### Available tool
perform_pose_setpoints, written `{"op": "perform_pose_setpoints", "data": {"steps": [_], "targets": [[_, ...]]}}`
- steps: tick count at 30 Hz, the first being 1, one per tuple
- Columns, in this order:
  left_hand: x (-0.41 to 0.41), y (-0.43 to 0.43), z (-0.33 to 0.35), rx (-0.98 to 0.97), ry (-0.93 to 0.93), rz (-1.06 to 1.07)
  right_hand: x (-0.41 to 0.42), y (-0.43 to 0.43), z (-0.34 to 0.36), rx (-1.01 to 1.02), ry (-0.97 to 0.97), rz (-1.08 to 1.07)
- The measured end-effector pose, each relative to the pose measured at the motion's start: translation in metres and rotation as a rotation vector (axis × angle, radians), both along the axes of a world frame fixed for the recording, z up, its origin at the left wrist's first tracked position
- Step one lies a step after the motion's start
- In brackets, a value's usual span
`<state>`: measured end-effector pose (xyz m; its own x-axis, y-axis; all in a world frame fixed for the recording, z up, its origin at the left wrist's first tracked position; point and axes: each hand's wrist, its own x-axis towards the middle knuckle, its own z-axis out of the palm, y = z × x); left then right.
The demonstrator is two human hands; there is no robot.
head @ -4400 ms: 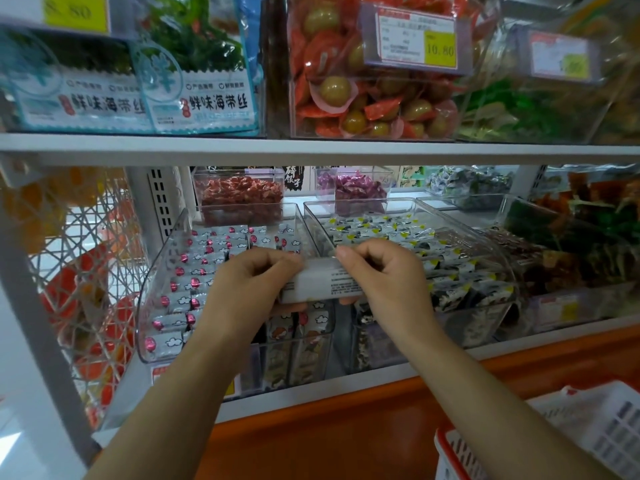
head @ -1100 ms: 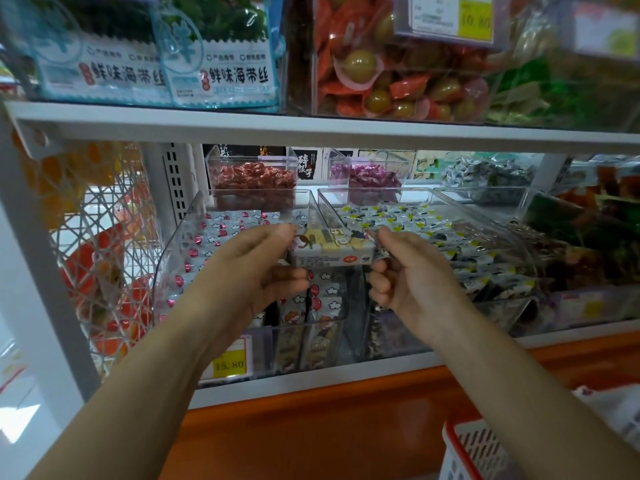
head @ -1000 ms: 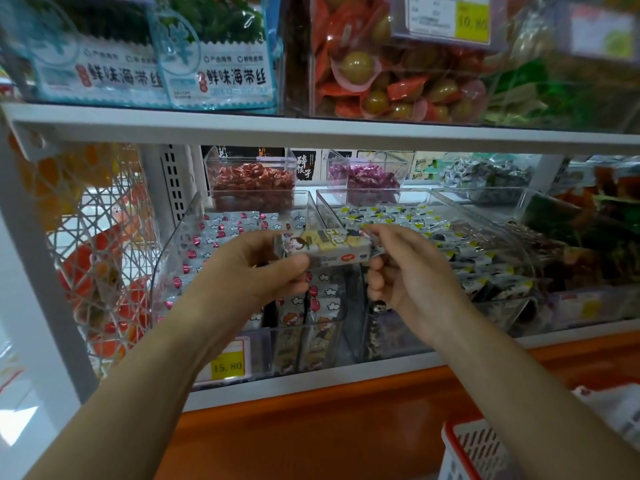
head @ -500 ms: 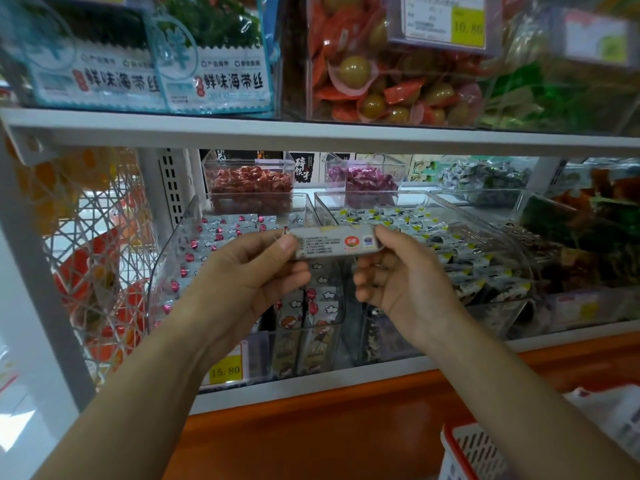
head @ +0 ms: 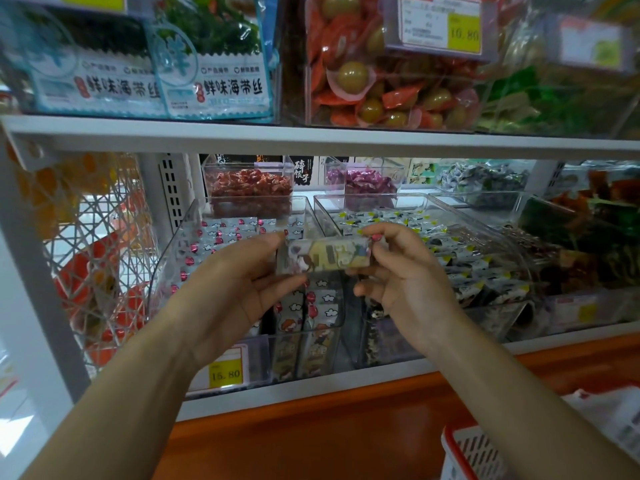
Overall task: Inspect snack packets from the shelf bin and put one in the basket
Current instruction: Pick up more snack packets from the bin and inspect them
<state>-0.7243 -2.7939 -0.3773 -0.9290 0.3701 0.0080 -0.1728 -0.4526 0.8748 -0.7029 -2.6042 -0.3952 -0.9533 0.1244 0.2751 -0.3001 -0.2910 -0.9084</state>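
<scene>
Head cam: left hand (head: 235,280) & right hand (head: 412,289) pinch snack pkt (head: 325,256) ends, before bin (head: 169,268).

Shelf stock I can see
Top shelf, left: blue seaweed packs (head: 214,74); right of them the 10.80 price tag (head: 440,26). Far back, a red candy tub (head: 249,185) sits beside a purple candy tub (head: 367,183).

I read 鲜味海带丝 on each of two blue packets (head: 117,86) on the upper shelf (head: 311,138), 10.80 on the upper price tag (head: 464,34), and 15.80 on the lower price tag (head: 225,375).
</scene>
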Motion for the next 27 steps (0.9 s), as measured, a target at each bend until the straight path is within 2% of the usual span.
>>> {"op": "perform_pose_setpoints", "data": {"steps": [4,9,13,17,20,24,27], "targets": [[0.001,0.001,-0.005,-0.121,-0.001,-0.008,0.0,-0.003,-0.002,0.139,0.085,-0.034],[0.001,0.005,-0.005,-0.154,0.049,-0.005,0.0,-0.008,-0.003,0.203,0.092,-0.1],[0.005,0.009,-0.004,-0.245,0.159,0.031,0.0,-0.007,-0.004,0.22,0.068,-0.193],[0.01,0.012,-0.006,-0.453,0.309,0.027,-0.001,-0.006,-0.002,0.281,0.007,-0.357],[0.013,0.014,-0.006,-0.582,0.437,0.055,-0.001,-0.007,0.0,0.255,-0.023,-0.411],[0.011,0.018,-0.008,-0.604,0.466,0.062,-0.002,-0.005,-0.003,0.266,-0.05,-0.404],[0.005,0.021,-0.011,-0.455,0.341,0.11,-0.004,-0.001,-0.005,0.219,-0.004,-0.235]]}}
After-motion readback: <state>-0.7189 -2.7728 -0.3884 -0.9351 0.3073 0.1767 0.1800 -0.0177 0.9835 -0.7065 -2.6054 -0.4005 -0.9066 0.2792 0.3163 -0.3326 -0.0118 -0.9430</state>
